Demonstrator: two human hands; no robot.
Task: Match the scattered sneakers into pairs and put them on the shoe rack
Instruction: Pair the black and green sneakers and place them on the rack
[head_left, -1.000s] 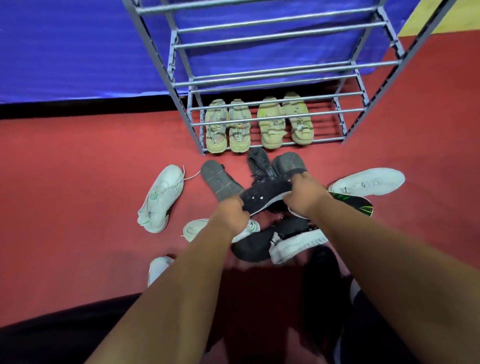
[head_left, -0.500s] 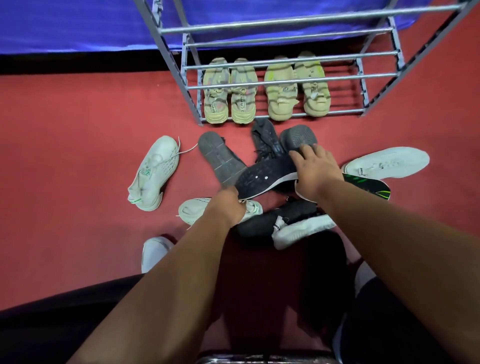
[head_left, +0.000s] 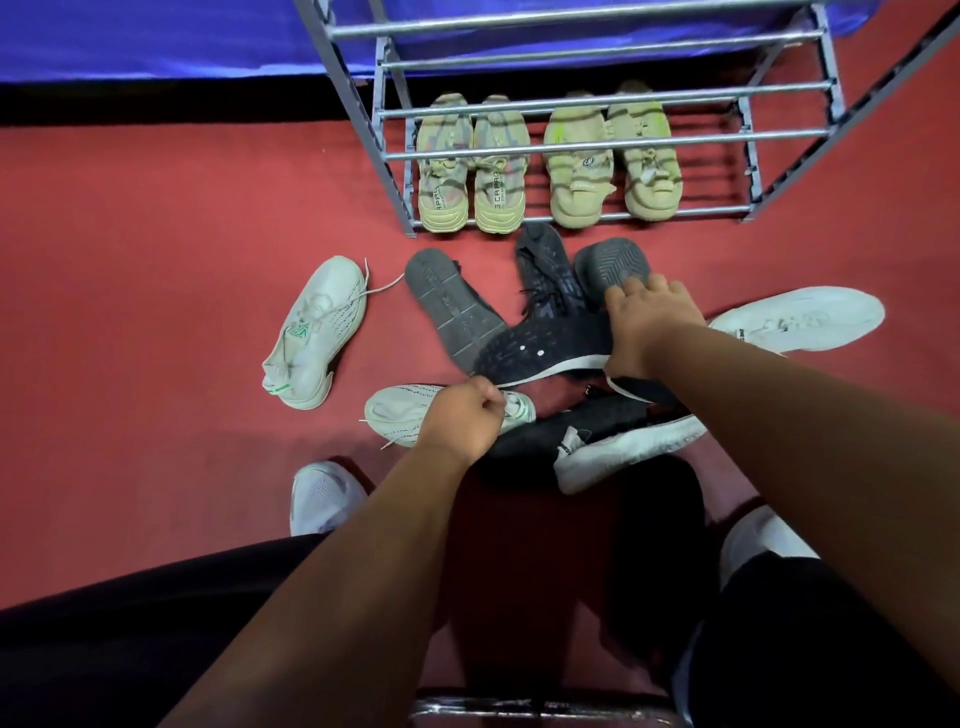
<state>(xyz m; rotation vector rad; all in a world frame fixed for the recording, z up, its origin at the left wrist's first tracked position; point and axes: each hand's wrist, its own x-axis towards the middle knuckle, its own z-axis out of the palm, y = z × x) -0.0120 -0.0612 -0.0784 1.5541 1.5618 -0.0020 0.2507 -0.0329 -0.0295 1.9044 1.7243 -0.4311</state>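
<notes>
Sneakers lie scattered on the red floor in front of the metal shoe rack (head_left: 613, 143). My left hand (head_left: 460, 418) is curled at the collar of a white and green sneaker (head_left: 400, 413). Its match (head_left: 314, 332) lies further left. My right hand (head_left: 647, 325) lies over a black sneaker with a white midsole (head_left: 545, 348), its fingers stretched onto the grey sole of an upturned sneaker (head_left: 613, 262). Another grey sole-up sneaker (head_left: 452, 306) and a black laced one (head_left: 545, 270) lie beside them. A white sneaker (head_left: 800, 319) is on the right.
Two yellowish pairs (head_left: 472, 171) (head_left: 613, 161) stand on the rack's bottom shelf; the upper bars are bare. A black sneaker with a white sole (head_left: 623, 441) lies near my knees. My own white shoes (head_left: 324, 496) (head_left: 758, 540) flank the pile. A blue mat (head_left: 156, 36) is behind.
The black sneaker held up by both hands has come down onto the pile. My left hand left it and dropped to the white and green sneaker. My right fingers stretched forward onto the grey sole.
</notes>
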